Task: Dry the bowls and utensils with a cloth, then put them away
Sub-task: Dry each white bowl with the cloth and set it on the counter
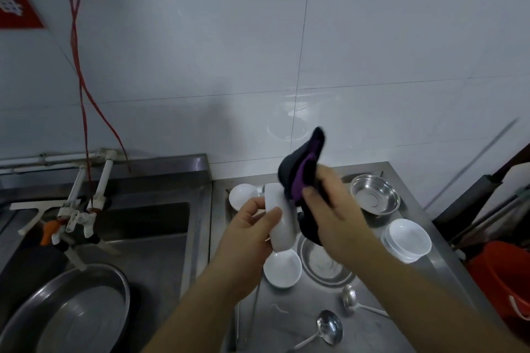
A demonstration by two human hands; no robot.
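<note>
At frame centre, the left hand (252, 226) grips a white bowl (282, 221) on edge above the worktop (286, 324), fingers curled round its rim, exposing the inside. The right hand (329, 206) clutches the dark cloth (301, 178) against the bowl, evidently for wiping.

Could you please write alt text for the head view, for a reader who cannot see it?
A person's left hand holds a white bowl on edge while the right hand wipes it with a dark purple cloth above a steel counter. More white bowls, steel bowls and two ladles lie on the counter; a sink is left.
</note>
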